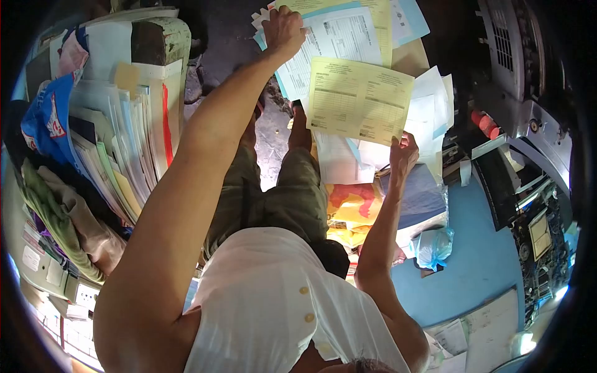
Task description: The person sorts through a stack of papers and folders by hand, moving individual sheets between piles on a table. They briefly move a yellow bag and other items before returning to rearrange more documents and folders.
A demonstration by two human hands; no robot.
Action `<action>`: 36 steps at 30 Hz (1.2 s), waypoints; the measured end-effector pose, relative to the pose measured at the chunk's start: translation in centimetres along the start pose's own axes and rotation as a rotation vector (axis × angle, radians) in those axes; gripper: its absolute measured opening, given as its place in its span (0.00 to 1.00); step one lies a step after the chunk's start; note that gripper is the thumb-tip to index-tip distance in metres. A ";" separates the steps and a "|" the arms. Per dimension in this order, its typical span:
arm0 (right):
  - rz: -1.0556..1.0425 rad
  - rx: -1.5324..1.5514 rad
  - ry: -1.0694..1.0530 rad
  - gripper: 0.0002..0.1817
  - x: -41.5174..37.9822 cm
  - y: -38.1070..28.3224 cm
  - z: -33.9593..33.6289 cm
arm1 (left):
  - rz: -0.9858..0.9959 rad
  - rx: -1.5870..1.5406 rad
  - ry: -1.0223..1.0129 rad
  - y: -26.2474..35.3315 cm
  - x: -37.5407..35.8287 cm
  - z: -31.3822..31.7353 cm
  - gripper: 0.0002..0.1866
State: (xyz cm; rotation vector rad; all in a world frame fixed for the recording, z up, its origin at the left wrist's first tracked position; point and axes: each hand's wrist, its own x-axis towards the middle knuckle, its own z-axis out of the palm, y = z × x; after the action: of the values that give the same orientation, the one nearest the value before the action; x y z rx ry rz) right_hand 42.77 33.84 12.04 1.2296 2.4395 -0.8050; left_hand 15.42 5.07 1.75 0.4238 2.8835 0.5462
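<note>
My right hand [404, 153] pinches the lower right corner of a yellow printed form [360, 98], which lies tilted over other sheets. Farther up, my left hand [284, 32] is closed at the left edge of a white printed form [342, 38], fingers pressed together on the paper. Light blue sheets [287, 84] show beneath that form. More yellow paper [385, 31] and a blue-edged sheet [407, 20] spread behind. Loose white papers [429, 102] lie to the right, partly under the yellow form.
Upright files and papers [118, 137] crowd the left side, beside a blue bag [53, 121]. Below the papers are an orange and yellow packet [353, 208] and a dark blue folder [413, 199]. A tied plastic bag [433, 247] sits on the blue surface [479, 248].
</note>
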 end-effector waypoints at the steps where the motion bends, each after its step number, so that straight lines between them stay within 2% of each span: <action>1: 0.007 -0.001 0.001 0.13 -0.1 -0.2 0.1 | -0.023 0.009 -0.015 0.2 0.0 -0.1 0.19; 7: 0.004 0.020 0.018 0.13 -0.4 -0.8 0.7 | -0.029 -0.034 0.095 0.5 -0.2 0.2 0.19; 10: 0.016 0.036 0.020 0.13 -0.3 -0.7 0.9 | -0.079 -0.033 0.034 0.7 -0.1 -0.2 0.18; 13: 0.024 0.053 0.008 0.13 -0.2 -0.2 1.0 | -0.059 -0.018 0.060 0.8 -0.1 -0.4 0.17; 16: 0.018 0.037 0.003 0.13 -0.1 0.0 0.9 | -0.054 -0.025 -0.017 0.5 -0.1 -0.4 0.16; 25: 0.030 0.026 -0.001 0.13 0.2 0.4 1.4 | -0.039 -0.055 0.094 0.4 -0.3 0.5 0.17; 28: 0.013 0.001 -0.013 0.14 0.3 0.8 1.6 | -0.029 -0.017 0.087 0.5 -0.3 0.2 0.18; 31: 0.014 -0.005 -0.024 0.15 0.3 1.1 1.7 | -0.083 0.002 -0.048 0.8 -0.1 -0.4 0.20; 36: 0.025 0.020 -0.009 0.13 0.1 1.2 1.8 | -0.036 -0.043 0.076 0.5 -0.2 0.5 0.19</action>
State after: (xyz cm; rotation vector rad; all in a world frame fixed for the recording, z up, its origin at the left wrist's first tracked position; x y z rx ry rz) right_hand 43.70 33.45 10.15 1.2582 2.4103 -0.8278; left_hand 15.87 5.58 1.51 0.3516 2.9392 0.6301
